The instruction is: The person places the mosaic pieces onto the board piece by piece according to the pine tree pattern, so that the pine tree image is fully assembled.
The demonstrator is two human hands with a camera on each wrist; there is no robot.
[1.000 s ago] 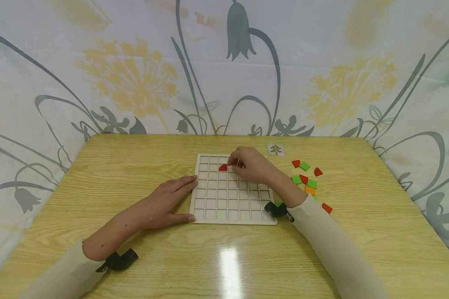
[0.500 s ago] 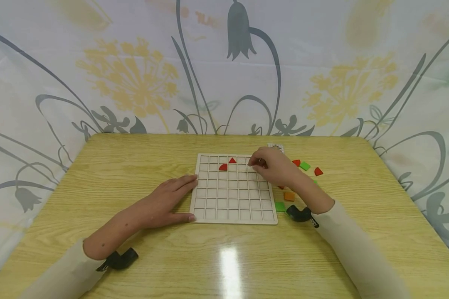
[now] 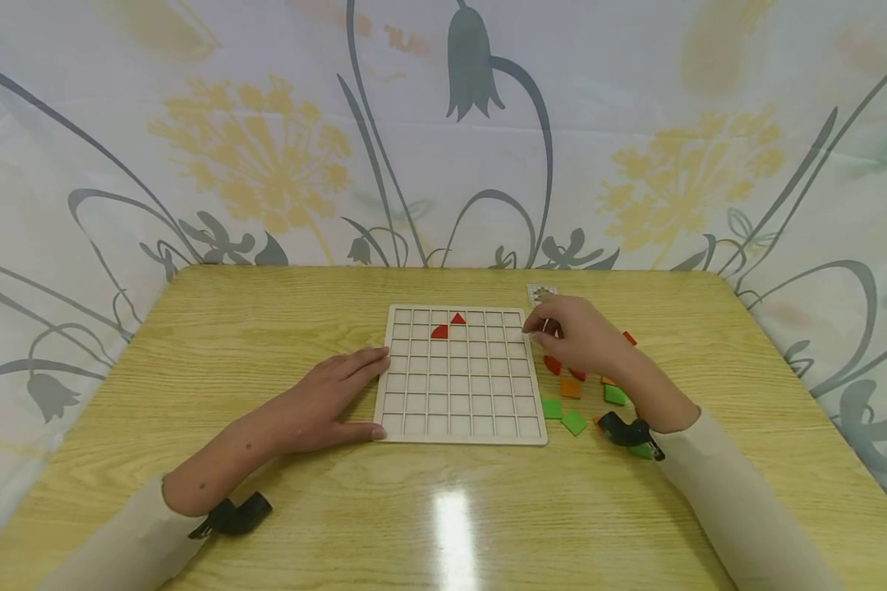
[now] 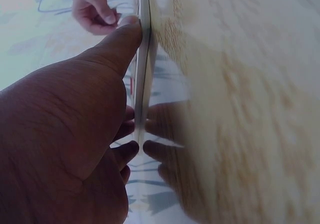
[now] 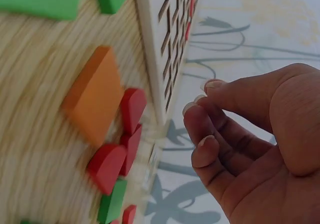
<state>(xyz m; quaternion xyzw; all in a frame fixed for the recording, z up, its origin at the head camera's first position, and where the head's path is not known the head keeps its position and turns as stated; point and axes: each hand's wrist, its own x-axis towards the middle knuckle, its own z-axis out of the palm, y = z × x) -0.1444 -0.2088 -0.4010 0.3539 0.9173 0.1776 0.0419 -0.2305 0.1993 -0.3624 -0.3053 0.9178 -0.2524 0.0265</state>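
Observation:
A pale gridded board (image 3: 460, 404) lies on the table, with a red triangle (image 3: 458, 319) in its far row and a red quarter-circle (image 3: 439, 332) in the row below. My left hand (image 3: 333, 400) rests flat at the board's left edge, fingertips and thumb touching it with the fingers straight. Just off the board's right edge hovers my right hand (image 3: 580, 332), above loose pieces. In the right wrist view the right hand (image 5: 255, 144) has loosely bent fingers, thumb near the index tip, and nothing shows between them.
Right of the board lie several loose pieces, among them an orange square (image 3: 571, 389), a red rounded piece (image 3: 552, 364) and a green square (image 3: 573, 423). Some are partly hidden under the right arm. A small patterned card (image 3: 541, 293) lies behind. A patterned cloth (image 3: 443, 148) hangs beyond the table.
My right hand has moved right from the board's far row, uncovering the red triangle there, and now hovers by the loose pieces. The left hand has stayed put.

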